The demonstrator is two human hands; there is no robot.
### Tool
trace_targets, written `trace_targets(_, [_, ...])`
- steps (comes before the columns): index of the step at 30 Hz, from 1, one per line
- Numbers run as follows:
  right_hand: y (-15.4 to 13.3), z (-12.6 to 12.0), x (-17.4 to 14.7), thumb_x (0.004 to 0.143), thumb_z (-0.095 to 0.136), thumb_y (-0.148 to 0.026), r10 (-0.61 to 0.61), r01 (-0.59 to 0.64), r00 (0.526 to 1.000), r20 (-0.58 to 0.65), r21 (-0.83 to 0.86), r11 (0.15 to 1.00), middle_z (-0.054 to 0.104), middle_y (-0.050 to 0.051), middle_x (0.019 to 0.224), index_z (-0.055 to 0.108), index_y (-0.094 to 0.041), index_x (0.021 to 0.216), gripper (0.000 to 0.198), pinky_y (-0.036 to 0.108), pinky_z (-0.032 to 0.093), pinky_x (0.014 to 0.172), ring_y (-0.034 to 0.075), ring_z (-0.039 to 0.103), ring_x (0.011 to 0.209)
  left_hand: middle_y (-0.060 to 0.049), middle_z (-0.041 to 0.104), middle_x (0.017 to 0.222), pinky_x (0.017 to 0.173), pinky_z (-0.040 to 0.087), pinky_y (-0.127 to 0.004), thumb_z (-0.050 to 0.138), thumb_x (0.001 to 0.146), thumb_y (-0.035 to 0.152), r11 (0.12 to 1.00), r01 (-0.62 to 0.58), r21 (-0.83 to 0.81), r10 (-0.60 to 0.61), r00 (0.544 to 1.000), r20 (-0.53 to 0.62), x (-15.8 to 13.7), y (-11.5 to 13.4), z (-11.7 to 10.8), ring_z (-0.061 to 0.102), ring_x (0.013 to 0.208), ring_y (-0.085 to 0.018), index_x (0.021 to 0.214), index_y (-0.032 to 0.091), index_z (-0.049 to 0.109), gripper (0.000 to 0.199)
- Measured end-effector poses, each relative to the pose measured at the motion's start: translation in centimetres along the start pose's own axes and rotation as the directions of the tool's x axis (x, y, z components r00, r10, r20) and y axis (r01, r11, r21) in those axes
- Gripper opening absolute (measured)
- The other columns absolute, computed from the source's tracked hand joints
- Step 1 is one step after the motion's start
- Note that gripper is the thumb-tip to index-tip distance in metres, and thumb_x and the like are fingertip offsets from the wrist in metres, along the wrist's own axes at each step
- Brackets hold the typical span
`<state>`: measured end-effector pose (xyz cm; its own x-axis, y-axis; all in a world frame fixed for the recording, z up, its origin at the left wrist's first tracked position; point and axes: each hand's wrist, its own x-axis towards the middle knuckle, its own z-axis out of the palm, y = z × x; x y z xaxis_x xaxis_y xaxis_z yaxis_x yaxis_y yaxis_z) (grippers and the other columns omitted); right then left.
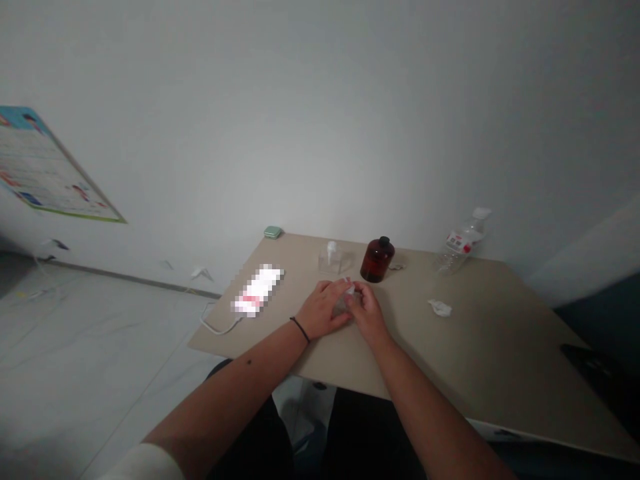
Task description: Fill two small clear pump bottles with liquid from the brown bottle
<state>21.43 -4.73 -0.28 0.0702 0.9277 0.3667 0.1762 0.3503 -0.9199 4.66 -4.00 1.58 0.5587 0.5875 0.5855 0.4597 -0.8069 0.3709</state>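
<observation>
Both my hands are together around a small clear object (341, 306) with something white at its top, low over the table. My left hand (320, 312) wraps it from the left, fingers curled across the far side. From the right, my right hand (369, 313) grips it with bent fingers and thumb. Much of the object is covered, so its exact kind is unclear. Just beyond the hands stand a clear square bottle (325, 264) with a white top and a brown bottle (376, 261) with a black neck.
A lit phone (260, 290) with a white cable (220, 331) lies on the table (450, 360) at left. A small green case (273, 232) sits at the back left corner. To the right are a crumpled tissue (441, 308) and a clear plastic bottle (463, 243), near the wall.
</observation>
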Motion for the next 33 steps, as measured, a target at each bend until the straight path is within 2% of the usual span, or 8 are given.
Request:
trace_targets(3, [0.1, 0.0, 0.0, 0.087, 0.057, -0.051, -0.018, 0.018, 1.000, 0.007, 0.019, 1.000, 0.063, 0.008, 0.113, 0.060, -0.025, 0.107, 0.033, 0.044, 0.046, 0.098, 0.025, 0.059, 0.107, -0.017, 0.053, 0.147, 0.109, 0.041, -0.053, 0.068, 0.087, 0.038, 1.000, 0.015, 0.011, -0.015, 1.000, 0.009, 0.0, 0.0, 0.0, 0.051, 0.136, -0.032, 0.148, 0.020, 0.036, 0.072])
trace_targets(8, [0.0, 0.0, 0.1, 0.080, 0.066, -0.049, 0.007, -0.008, 1.000, 0.011, 0.034, 0.999, 0.064, 0.008, 0.110, 0.058, -0.024, 0.110, 0.040, 0.044, 0.047, 0.096, 0.026, 0.060, 0.103, -0.018, 0.053, 0.147, 0.109, 0.040, -0.053, 0.065, 0.089, 0.038, 1.000, -0.003, 0.014, 0.003, 1.000, -0.003, -0.1, -0.1, 0.1, 0.051, 0.136, -0.031, 0.148, 0.019, 0.036, 0.068])
trace_targets(13, [-0.4, -0.1, 0.0, 0.087, 0.058, -0.049, -0.041, 0.041, 0.999, 0.021, -0.009, 0.999, 0.063, 0.008, 0.113, 0.061, -0.025, 0.107, 0.031, 0.043, 0.046, 0.099, 0.025, 0.058, 0.109, -0.018, 0.053, 0.147, 0.111, 0.038, -0.053, 0.065, 0.089, 0.040, 1.000, 0.002, 0.003, -0.002, 1.000, 0.008, -0.1, 0.0, 0.0, 0.049, 0.138, -0.031, 0.148, 0.019, 0.035, 0.070])
trace_targets(17, [-0.3, -0.2, 0.0, 0.083, 0.063, -0.050, -0.005, 0.005, 1.000, 0.026, -0.007, 1.000, 0.064, 0.008, 0.113, 0.060, -0.025, 0.111, 0.038, 0.043, 0.048, 0.098, 0.025, 0.060, 0.106, -0.017, 0.052, 0.148, 0.111, 0.038, -0.053, 0.064, 0.089, 0.038, 1.000, 0.015, 0.002, -0.015, 1.000, 0.020, 0.0, 0.0, -0.1, 0.048, 0.139, -0.031, 0.149, 0.019, 0.035, 0.069])
trace_targets(25, [-0.8, 0.0, -0.3, 0.090, 0.053, -0.053, -0.074, 0.074, 0.997, 0.001, -0.028, 0.997, 0.064, 0.009, 0.119, 0.067, -0.026, 0.107, 0.035, 0.047, 0.039, 0.110, 0.027, 0.057, 0.119, -0.020, 0.051, 0.148, 0.112, 0.039, -0.052, 0.067, 0.088, 0.036, 1.000, -0.028, 0.009, 0.028, 1.000, 0.001, -0.1, -0.2, 0.0, 0.047, 0.140, -0.030, 0.149, 0.015, 0.034, 0.072])
trace_targets(29, [-0.5, -1.7, 0.1, 0.094, 0.043, -0.052, -0.053, 0.035, 0.976, -0.212, -0.091, 0.995, 0.064, 0.009, 0.120, 0.064, -0.026, 0.111, 0.037, 0.047, 0.041, 0.107, 0.026, 0.057, 0.118, -0.019, 0.050, 0.150, 0.112, 0.039, -0.053, 0.068, 0.088, 0.040, 1.000, -0.015, 0.026, 0.015, 1.000, 0.002, -0.2, -0.3, 0.1, 0.048, 0.139, -0.031, 0.148, 0.016, 0.035, 0.073])
trace_targets(31, [0.2, -3.4, 1.4, 0.092, 0.045, -0.048, -0.017, -0.041, 0.920, -0.392, -0.138, 0.990, 0.061, 0.010, 0.123, 0.058, -0.025, 0.118, 0.038, 0.047, 0.043, 0.105, 0.026, 0.057, 0.115, -0.019, 0.049, 0.151, 0.111, 0.040, -0.054, 0.068, 0.088, 0.043, 1.000, 0.004, 0.025, -0.004, 1.000, 0.011, -0.2, -0.3, 0.1, 0.049, 0.138, -0.032, 0.149, 0.018, 0.034, 0.074])
trace_targets(33, [1.2, -5.1, 3.3, 0.083, 0.053, -0.043, 0.057, -0.153, 0.859, -0.509, -0.148, 0.977, 0.054, 0.014, 0.136, 0.049, -0.023, 0.131, 0.052, 0.048, 0.043, 0.104, 0.028, 0.056, 0.119, -0.018, 0.049, 0.151, 0.111, 0.040, -0.054, 0.067, 0.089, 0.045, 1.000, 0.007, 0.022, -0.007, 1.000, 0.011, -0.2, -0.3, 0.1, 0.050, 0.136, -0.033, 0.150, 0.019, 0.033, 0.074])
